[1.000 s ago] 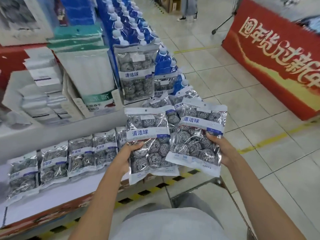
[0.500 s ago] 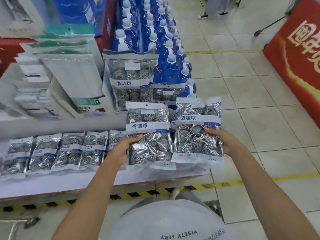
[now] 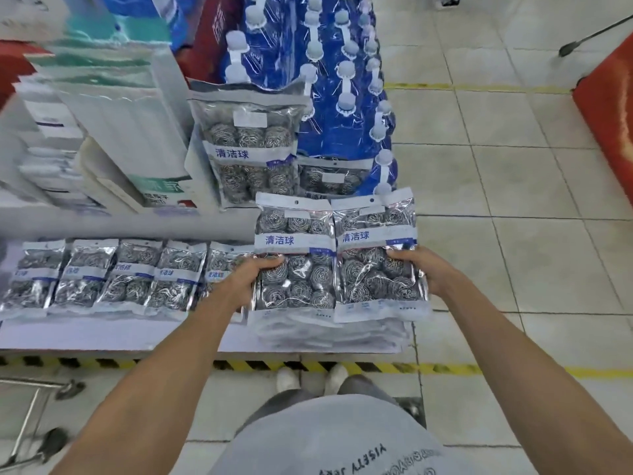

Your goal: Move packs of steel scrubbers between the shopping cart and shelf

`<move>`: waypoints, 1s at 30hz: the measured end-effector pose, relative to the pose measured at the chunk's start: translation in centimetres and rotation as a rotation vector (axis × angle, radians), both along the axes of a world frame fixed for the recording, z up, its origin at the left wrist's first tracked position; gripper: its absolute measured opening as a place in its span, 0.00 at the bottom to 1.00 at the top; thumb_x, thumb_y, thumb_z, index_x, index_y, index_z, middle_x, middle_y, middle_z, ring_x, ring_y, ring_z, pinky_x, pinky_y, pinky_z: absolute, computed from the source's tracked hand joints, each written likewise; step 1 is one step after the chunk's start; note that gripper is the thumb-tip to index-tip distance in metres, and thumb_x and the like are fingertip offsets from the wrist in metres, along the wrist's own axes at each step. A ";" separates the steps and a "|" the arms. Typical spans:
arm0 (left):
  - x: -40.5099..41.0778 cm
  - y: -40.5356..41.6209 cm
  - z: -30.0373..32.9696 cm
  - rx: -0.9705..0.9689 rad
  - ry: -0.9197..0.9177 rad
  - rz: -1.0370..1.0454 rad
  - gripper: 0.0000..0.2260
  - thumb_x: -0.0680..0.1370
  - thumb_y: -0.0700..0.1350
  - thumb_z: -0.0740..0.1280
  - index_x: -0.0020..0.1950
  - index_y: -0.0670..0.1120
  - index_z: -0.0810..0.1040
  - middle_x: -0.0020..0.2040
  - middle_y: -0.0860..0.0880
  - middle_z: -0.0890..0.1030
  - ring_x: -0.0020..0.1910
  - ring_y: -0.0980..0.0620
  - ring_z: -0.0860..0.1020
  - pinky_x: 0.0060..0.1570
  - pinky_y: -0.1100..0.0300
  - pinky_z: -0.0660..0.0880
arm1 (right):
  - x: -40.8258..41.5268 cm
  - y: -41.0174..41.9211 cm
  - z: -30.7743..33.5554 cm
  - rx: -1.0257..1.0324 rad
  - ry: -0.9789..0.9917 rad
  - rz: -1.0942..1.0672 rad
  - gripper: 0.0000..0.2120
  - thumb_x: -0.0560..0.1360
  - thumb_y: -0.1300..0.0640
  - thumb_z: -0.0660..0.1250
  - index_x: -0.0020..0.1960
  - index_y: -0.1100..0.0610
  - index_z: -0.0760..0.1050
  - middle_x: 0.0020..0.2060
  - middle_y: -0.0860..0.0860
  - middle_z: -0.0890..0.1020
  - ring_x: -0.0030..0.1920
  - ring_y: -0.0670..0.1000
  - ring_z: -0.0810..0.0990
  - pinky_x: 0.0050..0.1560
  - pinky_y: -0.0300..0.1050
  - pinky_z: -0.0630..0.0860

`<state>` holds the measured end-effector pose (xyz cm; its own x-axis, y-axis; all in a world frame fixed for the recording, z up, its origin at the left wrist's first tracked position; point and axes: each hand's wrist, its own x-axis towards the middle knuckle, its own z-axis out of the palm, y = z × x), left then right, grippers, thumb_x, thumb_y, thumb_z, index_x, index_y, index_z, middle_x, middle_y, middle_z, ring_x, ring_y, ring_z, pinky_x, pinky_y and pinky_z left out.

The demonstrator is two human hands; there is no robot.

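My left hand [image 3: 245, 277] grips a clear pack of steel scrubbers [image 3: 295, 258] by its left edge. My right hand [image 3: 426, 270] grips a second pack [image 3: 375, 262] by its right edge. Both packs sit side by side, low over a stack of packs [image 3: 329, 335] at the right end of the white shelf [image 3: 113, 334]. A row of several packs [image 3: 113, 275] lies flat on the shelf to the left. One more pack [image 3: 245, 145] stands upright behind, leaning on other goods. A bit of the shopping cart frame [image 3: 27, 409] shows at the lower left.
Blue bottles with white caps [image 3: 329, 80] stand behind the shelf. White boxed goods [image 3: 123, 132] are stacked at the back left. A black-and-yellow strip [image 3: 102, 363] edges the shelf base. A red banner [image 3: 606, 125] stands on the tiled floor at right.
Both hands have carried the two packs down and forward, from in front of me to just above the stack at the shelf's right end. My view has tilted down toward the shelf.
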<state>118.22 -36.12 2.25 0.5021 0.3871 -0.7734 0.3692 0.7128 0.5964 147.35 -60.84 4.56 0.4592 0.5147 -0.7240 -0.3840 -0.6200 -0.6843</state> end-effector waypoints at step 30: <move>-0.9 -1.7 1.4 0.765 0.204 -0.096 0.31 0.77 0.43 0.77 0.77 0.49 0.68 0.69 0.46 0.77 0.68 0.44 0.75 0.71 0.42 0.72 | -4.9 0.6 0.8 -0.210 -1.180 0.507 0.26 0.80 0.48 0.69 0.73 0.59 0.73 0.66 0.58 0.76 0.65 0.59 0.75 0.62 0.55 0.76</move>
